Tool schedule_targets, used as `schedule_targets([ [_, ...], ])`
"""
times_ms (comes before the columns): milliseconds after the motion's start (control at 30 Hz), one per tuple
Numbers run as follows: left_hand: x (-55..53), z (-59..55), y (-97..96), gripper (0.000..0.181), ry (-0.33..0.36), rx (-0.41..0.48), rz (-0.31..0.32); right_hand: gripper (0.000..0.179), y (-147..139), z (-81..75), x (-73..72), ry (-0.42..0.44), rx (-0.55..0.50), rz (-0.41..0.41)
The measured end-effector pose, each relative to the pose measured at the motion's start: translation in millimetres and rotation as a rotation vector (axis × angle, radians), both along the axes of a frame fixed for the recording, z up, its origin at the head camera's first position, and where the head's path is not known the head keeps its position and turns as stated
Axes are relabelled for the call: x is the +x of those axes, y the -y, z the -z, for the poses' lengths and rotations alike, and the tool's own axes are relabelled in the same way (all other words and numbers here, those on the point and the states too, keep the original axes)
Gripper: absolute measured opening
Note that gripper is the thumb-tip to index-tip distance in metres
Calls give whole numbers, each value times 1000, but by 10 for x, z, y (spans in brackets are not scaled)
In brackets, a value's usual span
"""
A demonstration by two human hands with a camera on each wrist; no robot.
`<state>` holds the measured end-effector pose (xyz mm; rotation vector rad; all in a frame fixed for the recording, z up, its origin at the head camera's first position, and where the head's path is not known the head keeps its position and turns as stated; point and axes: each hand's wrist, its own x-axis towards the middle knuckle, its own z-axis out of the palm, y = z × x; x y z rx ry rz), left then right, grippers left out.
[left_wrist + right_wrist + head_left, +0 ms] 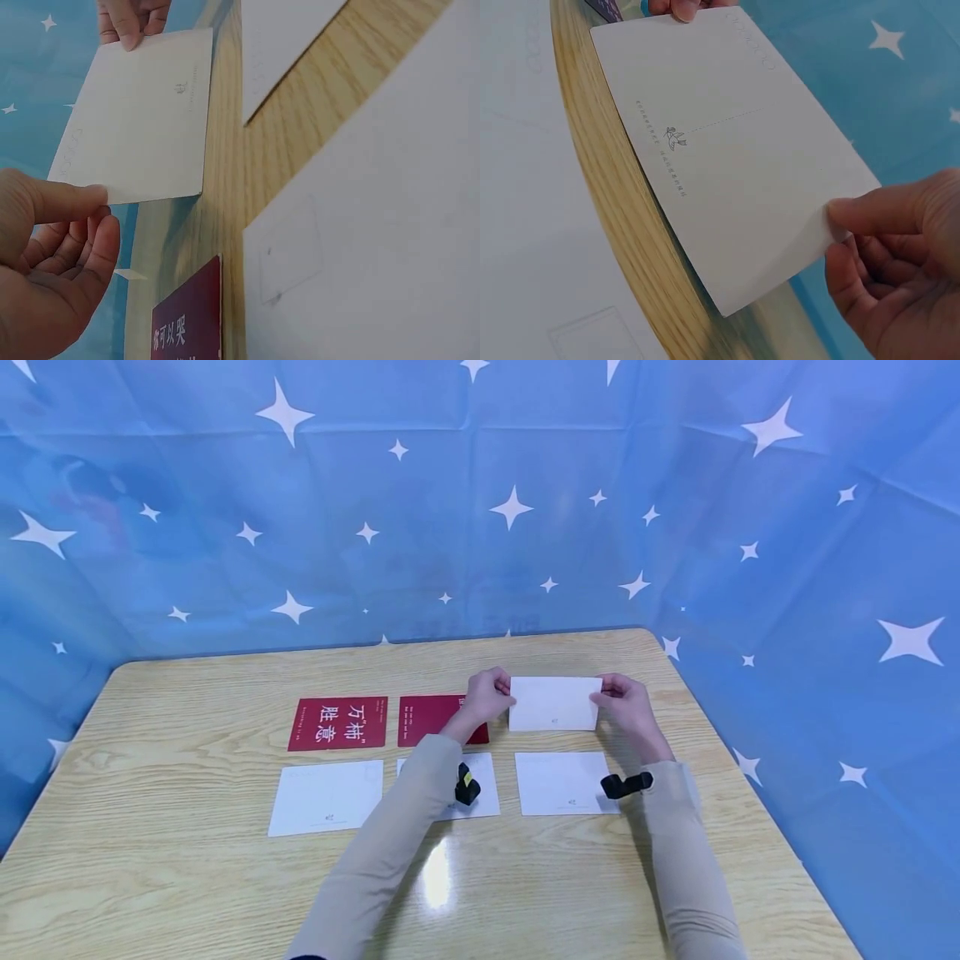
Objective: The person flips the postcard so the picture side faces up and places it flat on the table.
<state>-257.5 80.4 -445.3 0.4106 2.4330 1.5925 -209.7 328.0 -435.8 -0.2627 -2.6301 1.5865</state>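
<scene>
A postcard [555,705] is held up with its white printed back toward me, tilted over the far right part of the table. My left hand [487,695] pinches its left edge between thumb and fingers. At the opposite edge my right hand [627,700] pinches it the same way. A small bird drawing, a dotted line and tiny print show on the postcard's back [727,157] in the right wrist view. Its front is turned away and hidden. Just left of the left hand lies a dark red card [431,720] with white writing, partly covered by that hand.
Another red card [337,723] with large white characters lies farther left. Nearer me, white-backed cards form a row: one at left [327,797], one in the middle [480,785] partly under the left sleeve, one at right [566,783]. A blue star-patterned curtain [450,502] hangs behind the wooden table [187,877].
</scene>
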Motion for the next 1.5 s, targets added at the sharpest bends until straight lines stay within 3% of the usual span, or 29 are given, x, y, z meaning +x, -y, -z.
schedule_targets([
  [233,12,-40,38,9,14,40,-3,21,-7,-47,35,-55,-3,-23],
  [467,46,-112,61,10,28,75,0,28,-60,-79,77,-121,-118,-49],
  [800,70,-90,102,4,-31,140,-2,27,-129,-48,97,-149,-168,-117],
  [1033,79,-49,138,9,0,166,5,17,-148,37,107,-233,-223,-174],
  [1367,112,11,191,16,124,140,27,17,-175,110,110,-159,-86,-156],
  [1500,135,34,203,16,129,125,44,19,-172,119,124,-131,-80,-147],
])
